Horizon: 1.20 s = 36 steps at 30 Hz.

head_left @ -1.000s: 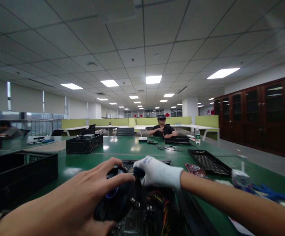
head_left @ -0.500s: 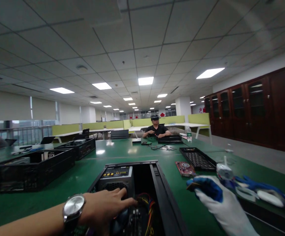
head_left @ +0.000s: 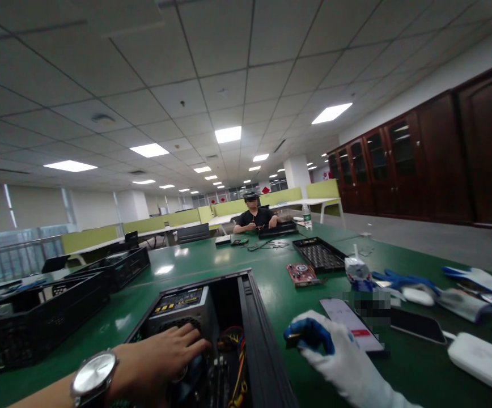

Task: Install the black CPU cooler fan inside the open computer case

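My left hand (head_left: 165, 362), bare with a silver watch (head_left: 94, 371) on the wrist, reaches over an open black computer case (head_left: 267, 345). Its fingers are stretched out above the parts inside, near a power supply (head_left: 182, 306) with a black and yellow label; the thumb is hidden. Coloured cables (head_left: 238, 362) run beside the fingertips. To the right of the case, my right hand (head_left: 331, 351) wears a white glove with blue coating. Thumb and fingers pinch a small flat dark piece (head_left: 292, 341) with a brownish edge, too small to name.
A red circuit board (head_left: 301, 274) and a black panel (head_left: 320, 254) lie ahead. Phones (head_left: 352, 323), a white power bank (head_left: 486, 360) and gloves (head_left: 484, 283) are at right. More cases (head_left: 59, 317) stand left. A person (head_left: 252, 218) sits opposite.
The view has turned right and slightly down, so phones and a power bank now show. My left hand stays over the case. The right hand still pinches the small piece, now nearer the case.
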Motion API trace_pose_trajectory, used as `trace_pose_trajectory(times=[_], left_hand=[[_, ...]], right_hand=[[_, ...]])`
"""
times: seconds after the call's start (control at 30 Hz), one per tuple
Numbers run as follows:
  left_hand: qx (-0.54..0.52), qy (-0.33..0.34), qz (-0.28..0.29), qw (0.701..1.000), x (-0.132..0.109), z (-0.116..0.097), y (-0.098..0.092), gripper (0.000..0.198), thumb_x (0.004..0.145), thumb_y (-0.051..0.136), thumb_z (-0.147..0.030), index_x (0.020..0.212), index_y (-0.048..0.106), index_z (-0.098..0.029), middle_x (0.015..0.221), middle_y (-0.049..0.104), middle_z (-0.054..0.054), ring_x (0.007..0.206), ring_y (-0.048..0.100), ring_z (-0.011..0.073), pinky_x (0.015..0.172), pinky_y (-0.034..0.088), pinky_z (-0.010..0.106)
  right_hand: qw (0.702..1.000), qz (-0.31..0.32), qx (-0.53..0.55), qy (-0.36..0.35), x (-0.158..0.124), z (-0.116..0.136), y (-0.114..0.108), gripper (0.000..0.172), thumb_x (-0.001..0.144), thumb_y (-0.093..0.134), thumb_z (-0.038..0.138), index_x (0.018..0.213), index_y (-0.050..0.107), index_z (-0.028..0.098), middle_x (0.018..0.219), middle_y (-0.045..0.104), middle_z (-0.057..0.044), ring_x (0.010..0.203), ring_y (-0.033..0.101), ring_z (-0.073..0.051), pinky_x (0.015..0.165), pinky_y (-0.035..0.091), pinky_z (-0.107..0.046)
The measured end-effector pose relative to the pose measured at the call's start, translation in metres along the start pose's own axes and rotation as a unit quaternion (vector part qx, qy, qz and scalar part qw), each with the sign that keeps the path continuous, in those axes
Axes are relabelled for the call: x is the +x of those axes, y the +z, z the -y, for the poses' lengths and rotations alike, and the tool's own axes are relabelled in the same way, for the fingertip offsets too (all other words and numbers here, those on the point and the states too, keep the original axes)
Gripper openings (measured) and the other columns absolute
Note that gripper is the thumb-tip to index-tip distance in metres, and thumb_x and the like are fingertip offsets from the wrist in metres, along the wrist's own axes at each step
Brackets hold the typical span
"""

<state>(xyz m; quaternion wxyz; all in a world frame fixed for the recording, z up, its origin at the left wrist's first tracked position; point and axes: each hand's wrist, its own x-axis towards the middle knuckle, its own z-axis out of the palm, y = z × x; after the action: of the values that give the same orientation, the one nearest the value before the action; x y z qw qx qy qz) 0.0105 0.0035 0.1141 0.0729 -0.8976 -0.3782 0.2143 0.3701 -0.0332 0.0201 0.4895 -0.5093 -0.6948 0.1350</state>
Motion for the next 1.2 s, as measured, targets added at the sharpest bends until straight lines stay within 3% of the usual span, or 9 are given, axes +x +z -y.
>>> trace_pose_trajectory(times=[0.13,0.27,0.43,0.8,1.07,1.2], left_hand=[[0.004,0.013,0.005,1.000,-0.004,0.000,-0.009,0.103,0.049,0.092,-0.030,0.142,0.049,-0.019,0.141,0.058,0.017,0.132,0.052,0.0397,0.114,0.040,0.051],[-0.004,0.022,0.007,1.000,-0.008,0.000,-0.007,0.108,0.050,0.094,-0.033,0.146,0.045,-0.021,0.139,0.059,0.017,0.130,0.052,0.0402,0.112,0.042,0.053],[-0.007,0.026,-0.021,0.999,-0.009,-0.001,-0.004,0.115,0.046,0.095,-0.026,0.148,0.042,-0.025,0.142,0.056,0.014,0.129,0.052,0.0387,0.112,0.042,0.052],[-0.021,0.041,-0.028,0.999,-0.001,-0.003,-0.003,0.113,0.049,0.094,-0.029,0.149,0.042,-0.026,0.143,0.056,0.015,0.128,0.053,0.0412,0.109,0.044,0.057],[-0.052,0.056,-0.034,0.997,0.002,0.004,-0.008,0.119,0.047,0.097,-0.043,0.151,0.040,-0.031,0.138,0.057,0.012,0.122,0.055,0.0392,0.106,0.044,0.054],[-0.058,0.076,-0.024,0.995,0.011,0.008,-0.004,0.117,0.042,0.098,-0.055,0.145,0.048,-0.029,0.136,0.058,0.013,0.120,0.055,0.0413,0.104,0.045,0.055]], right_hand=[[1.000,-0.008,-0.018,0.011,0.001,-0.014,0.004,0.029,0.077,0.067,0.036,0.104,0.075,0.027,0.106,0.078,-0.006,0.103,0.071,-0.032,0.095,0.057,-0.045],[0.999,-0.032,-0.029,0.031,0.000,-0.015,0.007,0.034,0.075,0.067,0.041,0.105,0.075,0.026,0.105,0.078,-0.008,0.104,0.070,-0.035,0.096,0.055,-0.050],[0.999,0.048,0.025,0.005,0.000,0.006,0.004,0.022,0.081,0.060,0.034,0.096,0.073,0.025,0.098,0.078,-0.004,0.094,0.072,-0.028,0.088,0.055,-0.043],[0.996,0.078,0.020,-0.021,0.001,0.022,-0.004,0.021,0.078,0.059,0.026,0.094,0.071,0.022,0.092,0.078,-0.002,0.088,0.073,-0.023,0.081,0.055,-0.033],[0.997,0.067,-0.042,-0.001,-0.005,0.021,0.001,0.032,0.071,0.055,0.026,0.095,0.075,0.021,0.099,0.080,-0.007,0.094,0.073,-0.028,0.085,0.056,-0.036],[0.996,0.082,-0.024,-0.010,-0.004,0.022,-0.001,0.030,0.072,0.054,0.025,0.095,0.074,0.020,0.097,0.080,-0.006,0.091,0.073,-0.025,0.083,0.056,-0.033]])
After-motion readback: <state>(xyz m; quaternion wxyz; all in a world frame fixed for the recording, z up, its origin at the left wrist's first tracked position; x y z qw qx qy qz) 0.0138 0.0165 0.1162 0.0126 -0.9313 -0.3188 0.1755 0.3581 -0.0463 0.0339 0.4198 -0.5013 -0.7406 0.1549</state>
